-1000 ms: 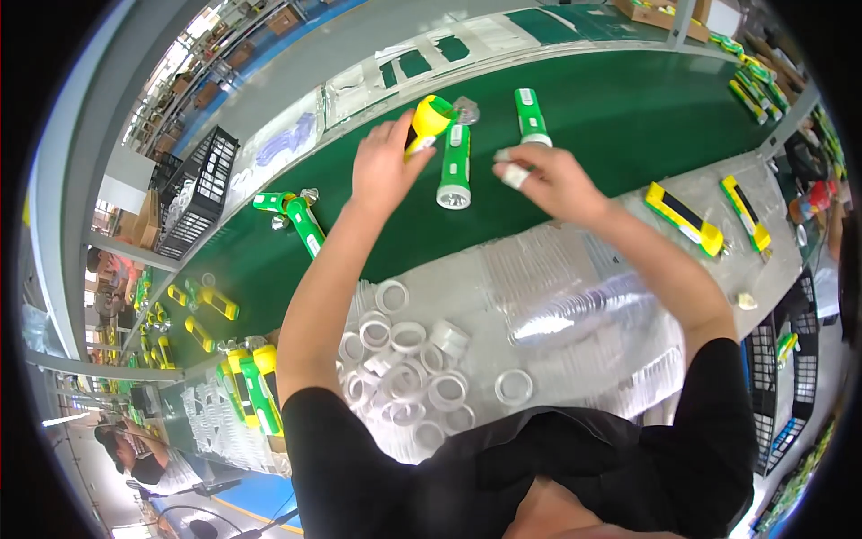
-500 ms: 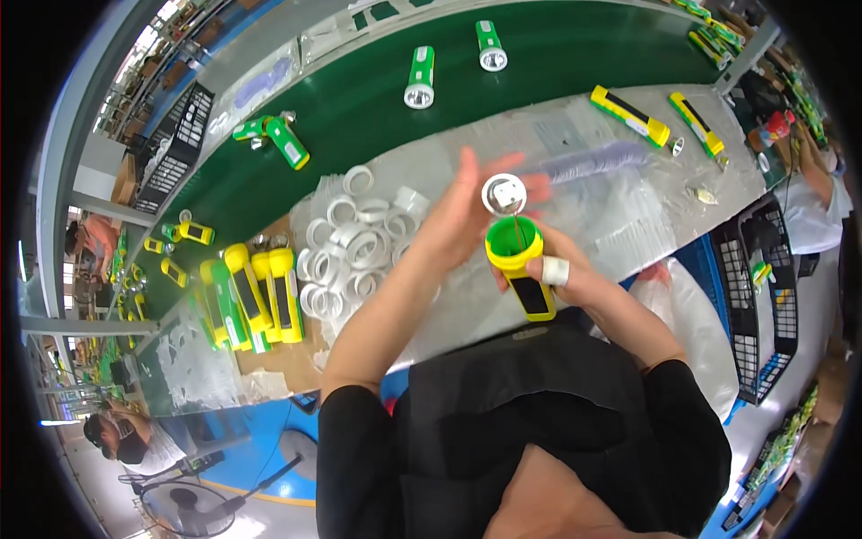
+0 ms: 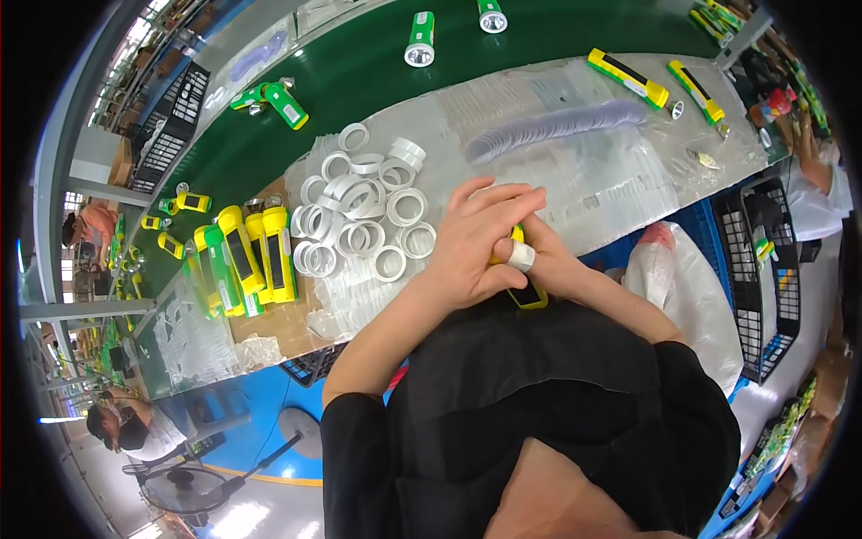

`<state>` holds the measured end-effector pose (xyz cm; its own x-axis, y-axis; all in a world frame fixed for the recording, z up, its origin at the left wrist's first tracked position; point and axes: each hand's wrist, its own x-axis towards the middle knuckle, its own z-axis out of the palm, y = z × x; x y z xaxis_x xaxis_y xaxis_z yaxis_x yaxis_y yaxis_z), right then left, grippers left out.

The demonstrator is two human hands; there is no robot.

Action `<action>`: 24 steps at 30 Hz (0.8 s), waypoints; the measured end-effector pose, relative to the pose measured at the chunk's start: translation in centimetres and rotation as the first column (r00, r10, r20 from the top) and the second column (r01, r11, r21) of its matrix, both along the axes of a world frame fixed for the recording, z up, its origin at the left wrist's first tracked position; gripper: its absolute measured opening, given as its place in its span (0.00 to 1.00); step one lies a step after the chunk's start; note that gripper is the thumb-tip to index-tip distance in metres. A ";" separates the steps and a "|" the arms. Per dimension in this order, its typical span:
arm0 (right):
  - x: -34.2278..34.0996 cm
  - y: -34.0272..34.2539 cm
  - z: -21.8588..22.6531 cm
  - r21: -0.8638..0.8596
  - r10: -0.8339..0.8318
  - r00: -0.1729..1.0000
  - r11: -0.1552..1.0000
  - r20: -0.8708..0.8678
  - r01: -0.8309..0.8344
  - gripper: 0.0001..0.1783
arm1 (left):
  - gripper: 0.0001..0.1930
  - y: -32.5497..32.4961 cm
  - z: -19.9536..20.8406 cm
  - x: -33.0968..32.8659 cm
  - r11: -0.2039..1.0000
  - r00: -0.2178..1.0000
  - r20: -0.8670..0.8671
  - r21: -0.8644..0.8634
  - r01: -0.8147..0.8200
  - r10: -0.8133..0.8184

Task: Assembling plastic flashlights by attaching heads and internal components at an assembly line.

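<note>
A yellow flashlight with a black panel is held close to my chest, above the near edge of the bench. My right hand, with white tape around one digit, wraps around its body. Over the flashlight's head end lies my left hand, its fingers across the top and its thumb beside the body. The white lamp piece and the open green inside are hidden beneath it. Left of my hands, loose white rings lie in a heap. A row of thin clear discs stretches out beyond my hands.
Several yellow and green flashlights lie side by side at the left. More lie at the far right and on the green belt. A black crate and a white sack stand right of the bench. Other people are nearby.
My left hand has come down over the flashlight's head, covering the lamp piece and opening seen before. My right hand still holds the body. The whole view has shifted slightly.
</note>
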<state>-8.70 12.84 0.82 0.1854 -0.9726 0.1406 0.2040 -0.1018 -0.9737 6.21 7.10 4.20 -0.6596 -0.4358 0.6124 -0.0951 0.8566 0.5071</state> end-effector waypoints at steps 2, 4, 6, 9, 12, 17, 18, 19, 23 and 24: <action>-0.4 -0.3 -0.1 0.010 -0.026 0.999 1.000 0.034 0.025 0.24 | 0.33 -0.4 -0.9 -0.6 0.997 0.997 -0.011 0.002 -0.077 0.077; -1.7 -0.2 -0.2 0.028 -0.051 0.997 0.998 0.065 0.049 0.24 | 0.33 -1.3 -1.4 -0.5 0.988 0.988 -0.023 0.012 -0.154 0.154; -3.7 -0.3 0.1 0.127 -0.006 0.962 0.991 0.272 -0.030 0.23 | 0.38 -3.3 -0.8 0.6 0.903 0.895 0.150 0.036 -0.429 0.419; -4.2 -0.1 0.4 0.143 -0.117 0.974 0.986 0.193 0.090 0.33 | 0.37 -4.0 -2.4 1.3 0.914 0.779 0.511 -0.032 -0.404 0.362; -4.8 0.2 0.0 0.146 -0.109 0.975 0.986 0.195 0.081 0.34 | 0.33 -3.7 -3.1 1.2 0.924 0.757 0.590 0.046 -0.379 0.281; -5.3 0.3 -0.4 0.109 -0.132 0.969 0.988 0.211 0.111 0.34 | 0.23 -3.0 -4.0 -0.2 0.819 0.978 0.109 0.535 -0.209 0.179; -5.3 0.2 -0.3 0.110 -0.129 0.969 0.988 0.210 0.108 0.34 | 0.21 -3.0 -4.9 -0.1 0.863 0.973 0.137 0.451 -0.227 0.184; -5.3 0.2 -0.2 0.113 -0.129 0.970 0.988 0.206 0.107 0.34 | 0.19 -2.9 -5.5 0.1 0.900 0.967 0.166 0.362 -0.242 0.194; -5.4 0.4 -0.2 0.113 -0.164 0.966 0.983 0.199 0.143 0.34 | 0.19 -3.7 -4.8 1.3 0.912 0.955 0.096 0.281 -0.298 0.282; -5.6 0.5 -0.3 0.114 -0.164 0.966 0.983 0.199 0.143 0.34 | 0.20 -3.8 -4.6 2.1 0.886 0.913 0.156 0.225 -0.405 0.378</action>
